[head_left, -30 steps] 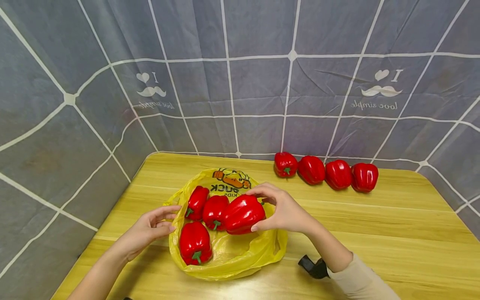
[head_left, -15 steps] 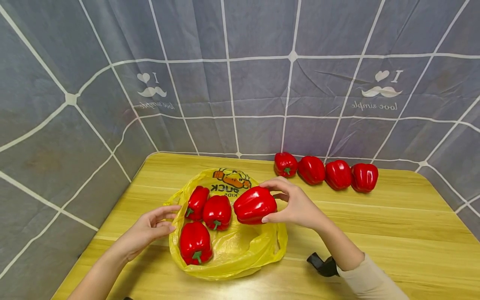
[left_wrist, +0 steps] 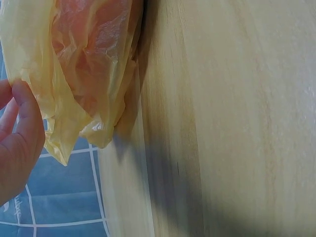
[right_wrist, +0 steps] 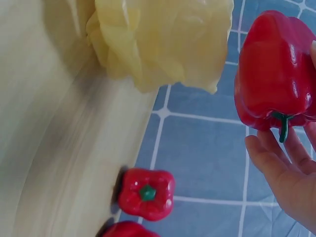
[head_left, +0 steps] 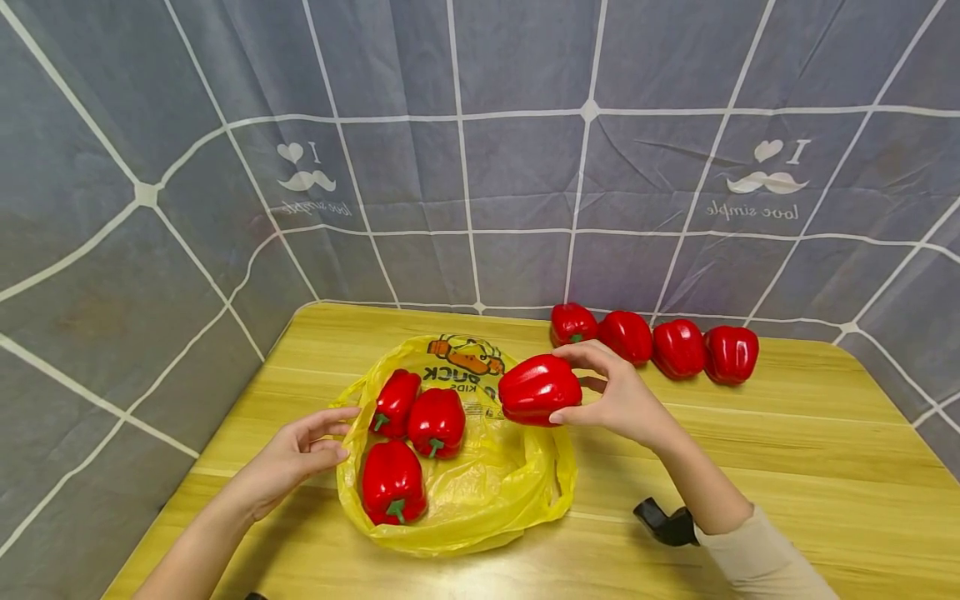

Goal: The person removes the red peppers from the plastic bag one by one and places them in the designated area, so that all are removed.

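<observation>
My right hand point(head_left: 618, 400) grips a red bell pepper point(head_left: 538, 390) by its stem end, in the air over the right side of a yellow plastic bag point(head_left: 480, 525). In the right wrist view this pepper point(right_wrist: 274, 69) shows its green stem toward the palm. The bag stands with its mouth wide. Inside it lie three more red bell peppers: one at the back left point(head_left: 396, 404), one in the middle point(head_left: 437, 423) and one at the front point(head_left: 393, 483). My left hand point(head_left: 296, 458) holds the bag's left rim between thumb and fingers, seen close in the left wrist view.
Several red bell peppers stand in a row at the back of the wooden table point(head_left: 750, 467), among them the rightmost pepper point(head_left: 731, 354). A grey curtain point(head_left: 517, 167) with white lines hangs behind. A black strap point(head_left: 666, 523) is by my right forearm.
My right hand has lifted the bell pepper up and to the right, away from the peppers in the bag. My left hand stays at the bag's rim.
</observation>
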Demonstrator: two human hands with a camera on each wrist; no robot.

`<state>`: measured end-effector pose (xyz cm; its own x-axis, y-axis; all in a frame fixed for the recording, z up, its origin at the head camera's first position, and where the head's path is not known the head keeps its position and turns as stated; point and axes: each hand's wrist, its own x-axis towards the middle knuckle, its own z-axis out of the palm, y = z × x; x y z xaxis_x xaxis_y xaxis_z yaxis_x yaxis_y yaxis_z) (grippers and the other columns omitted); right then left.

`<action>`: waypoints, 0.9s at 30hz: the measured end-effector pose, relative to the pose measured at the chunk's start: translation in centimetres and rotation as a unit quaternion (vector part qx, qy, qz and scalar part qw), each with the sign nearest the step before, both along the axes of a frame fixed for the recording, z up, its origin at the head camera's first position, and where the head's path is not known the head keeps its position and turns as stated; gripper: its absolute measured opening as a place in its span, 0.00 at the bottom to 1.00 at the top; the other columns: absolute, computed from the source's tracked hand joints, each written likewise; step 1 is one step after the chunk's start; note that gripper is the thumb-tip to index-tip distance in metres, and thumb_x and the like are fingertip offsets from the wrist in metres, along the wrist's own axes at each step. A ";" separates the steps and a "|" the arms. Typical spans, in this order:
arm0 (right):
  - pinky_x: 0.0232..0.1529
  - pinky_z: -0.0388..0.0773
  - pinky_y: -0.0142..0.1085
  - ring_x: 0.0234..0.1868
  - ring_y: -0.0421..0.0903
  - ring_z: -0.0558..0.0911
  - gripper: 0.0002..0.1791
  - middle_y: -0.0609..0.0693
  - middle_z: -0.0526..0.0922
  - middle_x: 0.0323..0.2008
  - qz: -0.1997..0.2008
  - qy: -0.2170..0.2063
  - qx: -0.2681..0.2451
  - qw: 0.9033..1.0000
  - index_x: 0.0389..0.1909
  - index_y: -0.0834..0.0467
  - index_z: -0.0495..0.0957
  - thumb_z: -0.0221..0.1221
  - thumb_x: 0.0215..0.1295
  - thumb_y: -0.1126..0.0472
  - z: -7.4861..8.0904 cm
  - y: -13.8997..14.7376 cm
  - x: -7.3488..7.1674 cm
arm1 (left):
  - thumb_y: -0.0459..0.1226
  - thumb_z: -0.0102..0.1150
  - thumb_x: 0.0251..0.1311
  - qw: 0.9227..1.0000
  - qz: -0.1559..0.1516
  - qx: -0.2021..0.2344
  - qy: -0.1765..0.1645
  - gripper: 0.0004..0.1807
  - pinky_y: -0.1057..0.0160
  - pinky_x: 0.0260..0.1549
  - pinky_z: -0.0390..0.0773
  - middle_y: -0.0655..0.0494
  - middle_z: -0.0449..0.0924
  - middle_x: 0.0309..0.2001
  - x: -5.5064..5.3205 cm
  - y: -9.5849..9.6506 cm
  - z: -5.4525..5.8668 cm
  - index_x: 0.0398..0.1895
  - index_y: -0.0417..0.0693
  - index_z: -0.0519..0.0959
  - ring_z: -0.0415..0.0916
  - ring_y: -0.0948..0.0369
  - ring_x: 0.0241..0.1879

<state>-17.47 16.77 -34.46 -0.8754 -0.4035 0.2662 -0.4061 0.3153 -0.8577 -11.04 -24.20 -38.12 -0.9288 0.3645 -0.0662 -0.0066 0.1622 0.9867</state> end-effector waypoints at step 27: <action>0.46 0.76 0.31 0.50 0.52 0.72 0.36 0.54 0.69 0.54 -0.122 -0.027 0.030 0.992 0.59 0.59 0.68 0.72 0.47 0.60 -1.5 4.6 -1.2 | 0.30 0.55 0.61 1.000 -0.001 0.017 0.010 0.23 0.67 0.40 0.77 0.52 0.69 0.48 0.3 -0.1 -0.1 0.61 0.48 0.69 0.75 0.64 0.43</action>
